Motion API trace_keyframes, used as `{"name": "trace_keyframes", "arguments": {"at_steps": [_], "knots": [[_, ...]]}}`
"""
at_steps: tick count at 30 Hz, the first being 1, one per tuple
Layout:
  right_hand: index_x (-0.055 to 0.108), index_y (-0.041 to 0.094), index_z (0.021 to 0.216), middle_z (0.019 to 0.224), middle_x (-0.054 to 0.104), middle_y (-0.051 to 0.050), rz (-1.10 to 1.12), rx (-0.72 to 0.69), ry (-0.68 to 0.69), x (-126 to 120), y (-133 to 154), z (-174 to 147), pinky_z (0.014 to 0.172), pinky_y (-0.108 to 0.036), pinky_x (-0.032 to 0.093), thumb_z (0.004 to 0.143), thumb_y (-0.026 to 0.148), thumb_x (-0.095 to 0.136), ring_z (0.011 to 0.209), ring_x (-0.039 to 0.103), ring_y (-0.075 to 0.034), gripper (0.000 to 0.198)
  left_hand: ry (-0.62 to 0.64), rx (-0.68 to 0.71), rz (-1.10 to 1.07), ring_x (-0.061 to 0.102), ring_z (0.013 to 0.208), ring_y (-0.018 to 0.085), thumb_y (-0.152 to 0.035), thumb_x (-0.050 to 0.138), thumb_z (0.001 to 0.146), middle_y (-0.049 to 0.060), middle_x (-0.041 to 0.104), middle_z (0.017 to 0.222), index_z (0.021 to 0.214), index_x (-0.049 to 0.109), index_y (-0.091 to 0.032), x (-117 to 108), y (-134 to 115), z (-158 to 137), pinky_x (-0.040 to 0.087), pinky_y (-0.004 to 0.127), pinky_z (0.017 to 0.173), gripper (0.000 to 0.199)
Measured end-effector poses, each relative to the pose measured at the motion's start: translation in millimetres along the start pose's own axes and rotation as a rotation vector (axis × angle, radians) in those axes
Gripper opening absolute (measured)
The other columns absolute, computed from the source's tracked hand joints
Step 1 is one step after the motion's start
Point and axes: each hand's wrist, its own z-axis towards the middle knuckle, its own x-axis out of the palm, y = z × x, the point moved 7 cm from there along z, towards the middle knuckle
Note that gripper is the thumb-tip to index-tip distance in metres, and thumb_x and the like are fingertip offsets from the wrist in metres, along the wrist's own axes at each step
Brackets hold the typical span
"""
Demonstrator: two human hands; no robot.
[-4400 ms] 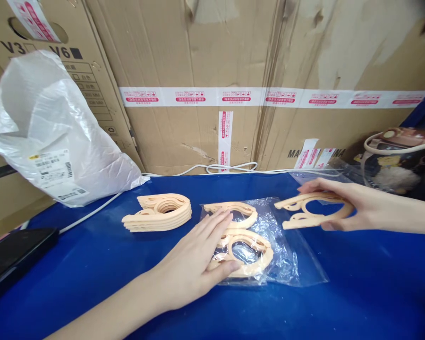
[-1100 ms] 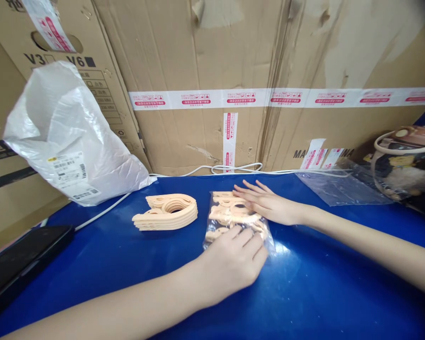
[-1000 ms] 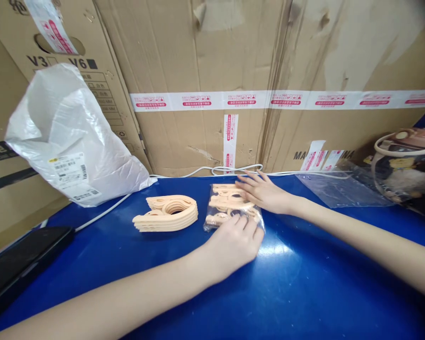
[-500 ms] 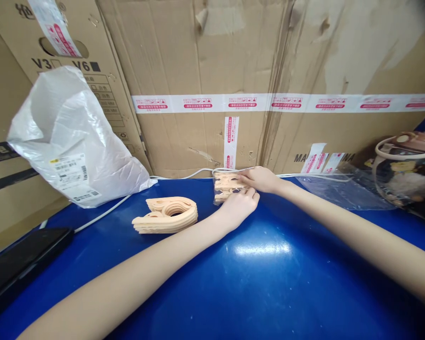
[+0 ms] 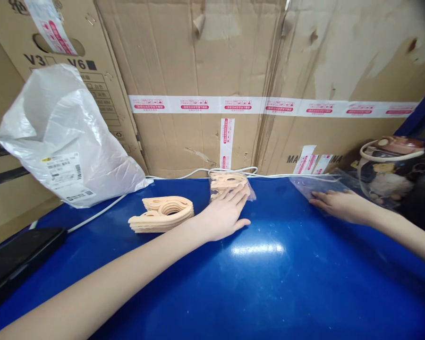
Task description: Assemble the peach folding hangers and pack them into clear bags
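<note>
My left hand [image 5: 225, 215] lies flat with its fingers spread over a clear bag of peach-coloured plastic pieces [image 5: 221, 182] at the back of the blue table. Part of that bag is hidden under the fingers. To the left of it sits a loose stack of peach, curved plastic pieces [image 5: 163, 215], which look like folding hangers; my left forearm passes just in front. Over at the right, my right hand [image 5: 343, 205] rests on a flat clear plastic bag [image 5: 306, 185], its fingers stretched out. Whether it pinches the film I cannot tell.
Large cardboard boxes [image 5: 191, 61] line the back of the blue table [image 5: 262, 283]. A white mailing bag [image 5: 67, 137] leans at the left, behind a black phone-like device [image 5: 24, 259]. A white cable [image 5: 177, 176] runs along the back. At the right stands a clear handled container [image 5: 389, 174].
My right hand has left the bagged pieces and moved right to the flat plastic bag. My left hand has opened from a closed grip and now lies over the bagged pieces.
</note>
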Motion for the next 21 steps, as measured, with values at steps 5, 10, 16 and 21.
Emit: {"name": "trace_keyframes", "arguments": {"at_steps": [5,10,16,21], "knots": [[0.074,0.033,0.098,0.105,0.072,-0.014,-0.006,-0.368,0.210,-7,94,-60,0.083,-0.058,0.040,0.088,0.039,0.049,0.088,0.064,-0.036,0.028,-0.057,0.058,-0.176,0.017,0.144,0.024,-0.035,0.040,0.098,0.014,0.024,0.155,0.144,0.031,-0.009,-29,-30,-28,0.021,0.042,0.116,0.053],[0.059,0.035,0.128,0.104,0.072,-0.010,0.260,-0.622,0.281,-53,207,-94,0.079,-0.054,0.052,0.085,0.054,0.054,0.088,0.068,-0.034,0.048,0.058,-0.023,-0.284,0.029,0.140,0.025,-0.036,0.035,0.100,0.014,0.030,0.153,0.144,0.033,-0.008,-22,-50,-55,0.030,0.043,0.113,0.052],[0.051,0.033,0.136,0.123,0.065,-0.007,0.316,-0.352,0.242,-38,147,-51,0.086,-0.046,0.055,0.097,0.042,0.034,0.105,0.065,-0.028,0.043,0.130,0.004,-0.374,0.019,0.143,0.025,-0.043,0.032,0.100,0.010,0.026,0.155,0.146,0.030,-0.013,-13,-52,-60,0.022,0.045,0.116,0.054],[0.048,0.026,0.139,0.143,0.046,-0.012,0.141,-0.365,0.306,8,91,-58,0.104,-0.063,0.035,0.088,0.055,0.050,0.132,0.039,-0.039,0.058,0.117,-0.035,-0.420,0.021,0.143,0.025,-0.043,0.031,0.101,0.011,0.026,0.154,0.146,0.030,-0.012,-22,-46,-59,0.027,0.047,0.115,0.055]]}}
